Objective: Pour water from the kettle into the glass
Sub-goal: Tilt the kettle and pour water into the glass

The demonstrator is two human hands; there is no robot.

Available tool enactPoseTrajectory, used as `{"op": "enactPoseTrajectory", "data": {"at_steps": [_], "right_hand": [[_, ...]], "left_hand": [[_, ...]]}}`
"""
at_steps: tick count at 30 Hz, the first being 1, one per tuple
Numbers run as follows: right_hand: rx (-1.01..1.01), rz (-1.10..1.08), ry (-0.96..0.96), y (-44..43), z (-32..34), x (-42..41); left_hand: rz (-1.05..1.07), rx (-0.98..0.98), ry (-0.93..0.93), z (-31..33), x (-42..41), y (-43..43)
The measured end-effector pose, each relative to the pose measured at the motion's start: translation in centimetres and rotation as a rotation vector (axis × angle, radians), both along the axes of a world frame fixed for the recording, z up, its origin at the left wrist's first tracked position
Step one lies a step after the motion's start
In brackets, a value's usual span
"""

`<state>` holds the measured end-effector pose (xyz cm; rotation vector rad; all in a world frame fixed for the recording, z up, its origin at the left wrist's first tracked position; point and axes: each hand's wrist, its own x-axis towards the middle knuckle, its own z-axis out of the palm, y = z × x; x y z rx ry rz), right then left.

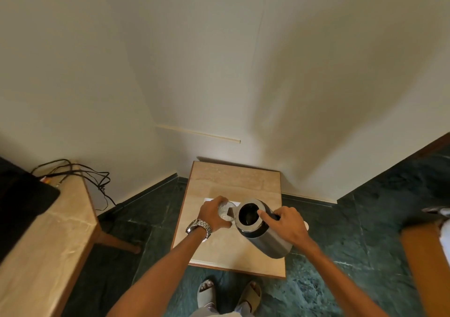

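A steel kettle (267, 240) with a dark open top is tilted to the left above a small beige table (233, 182). Its spout hangs over the rim of a clear glass (225, 210). My right hand (285, 224) grips the kettle's black handle, thumb on top by the opening. My left hand (214, 213), a metal watch on its wrist, is wrapped around the glass and hides most of it. The glass stands on the table by a white paper (209, 199). Any water stream is too small to make out.
A longer beige counter (48, 243) with a black device and loose cables stands at the left. White walls meet in a corner behind the small table. The floor is dark green stone. Another wooden piece (423, 268) shows at the right edge. My sandalled feet are below.
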<state>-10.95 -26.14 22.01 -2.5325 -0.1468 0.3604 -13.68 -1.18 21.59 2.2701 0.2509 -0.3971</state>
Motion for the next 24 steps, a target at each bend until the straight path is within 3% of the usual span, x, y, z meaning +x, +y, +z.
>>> {"op": "enactPoseTrajectory", "data": {"at_steps": [24], "right_hand": [[-0.259,0.157,0.082,1.7,1.0,0.3]], "left_hand": [[-0.008,0.042,0.064,-1.4,-1.9,-0.7]]}}
